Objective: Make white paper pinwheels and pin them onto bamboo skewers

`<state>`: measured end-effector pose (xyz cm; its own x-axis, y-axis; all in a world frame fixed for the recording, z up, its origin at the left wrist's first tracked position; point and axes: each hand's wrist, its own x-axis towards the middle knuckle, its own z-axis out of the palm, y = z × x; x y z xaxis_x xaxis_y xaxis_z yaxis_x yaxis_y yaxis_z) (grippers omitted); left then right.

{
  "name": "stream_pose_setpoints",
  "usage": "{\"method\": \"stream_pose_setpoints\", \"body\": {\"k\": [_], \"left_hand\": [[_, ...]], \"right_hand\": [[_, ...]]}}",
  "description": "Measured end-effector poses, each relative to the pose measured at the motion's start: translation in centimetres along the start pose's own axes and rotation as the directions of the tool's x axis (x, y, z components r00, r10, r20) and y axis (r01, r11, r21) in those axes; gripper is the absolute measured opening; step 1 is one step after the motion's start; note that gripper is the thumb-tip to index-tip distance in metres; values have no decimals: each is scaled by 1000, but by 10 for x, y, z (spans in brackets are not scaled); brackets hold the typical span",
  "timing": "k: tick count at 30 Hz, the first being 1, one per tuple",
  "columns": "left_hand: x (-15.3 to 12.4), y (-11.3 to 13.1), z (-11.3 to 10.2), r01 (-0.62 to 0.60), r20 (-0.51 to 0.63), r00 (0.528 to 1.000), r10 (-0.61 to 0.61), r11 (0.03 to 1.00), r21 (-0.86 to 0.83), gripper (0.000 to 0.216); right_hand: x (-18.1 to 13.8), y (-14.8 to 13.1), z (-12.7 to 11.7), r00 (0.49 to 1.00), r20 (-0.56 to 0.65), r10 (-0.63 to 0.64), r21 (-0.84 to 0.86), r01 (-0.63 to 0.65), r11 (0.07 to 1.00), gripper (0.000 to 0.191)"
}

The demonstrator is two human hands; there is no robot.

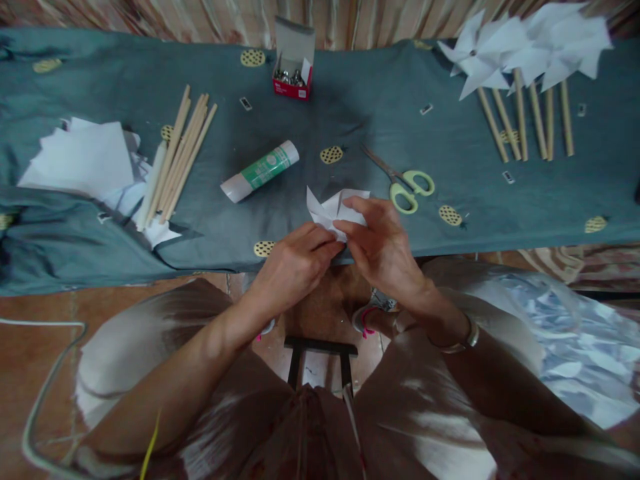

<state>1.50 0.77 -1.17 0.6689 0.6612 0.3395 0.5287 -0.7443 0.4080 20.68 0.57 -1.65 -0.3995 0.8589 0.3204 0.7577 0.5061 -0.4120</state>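
Note:
A piece of folded white paper point(334, 208) is held between both hands at the near edge of the cloth-covered table point(350, 120). My left hand point(293, 263) pinches its lower edge from the left. My right hand point(383, 243) grips it from the right, fingers curled over the folds. Green-handled scissors point(405, 183) lie just right of the paper. A glue stick point(260, 171) with a green label lies on its side to the left.
A bundle of wooden sticks point(180, 157) rests beside a stack of white paper squares point(80, 160) at the left. Finished white pinwheels point(520, 50) on sticks lie at the far right. A small red box point(293, 83) of pins stands open at the back.

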Motion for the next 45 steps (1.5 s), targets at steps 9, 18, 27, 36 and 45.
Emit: {"method": "stream_pose_setpoints", "body": {"k": [9, 18, 27, 36, 45], "left_hand": [[-1, -1, 1, 1, -20, 1000, -1, 1000, 7, 17], [-2, 0, 4, 6, -79, 997, -5, 1000, 6, 15], [-2, 1, 4, 18, -75, 997, -15, 999, 44, 18], [0, -7, -1, -4, -130, 991, 15, 996, 85, 16], [-3, -25, -10, 101, -112, 990, -88, 987, 122, 21]], "right_hand": [[-2, -8, 9, 1000, -18, 7, -20, -7, 1000, 23], [1, -5, 14, 997, -46, 69, 64, -66, 996, 21], [-6, 1, 3, 992, -86, 88, 145, -75, 987, 42], [5, 20, -9, 978, -66, 199, 111, -191, 975, 43], [10, 21, -12, 975, -61, 213, 157, -202, 967, 42]]}}
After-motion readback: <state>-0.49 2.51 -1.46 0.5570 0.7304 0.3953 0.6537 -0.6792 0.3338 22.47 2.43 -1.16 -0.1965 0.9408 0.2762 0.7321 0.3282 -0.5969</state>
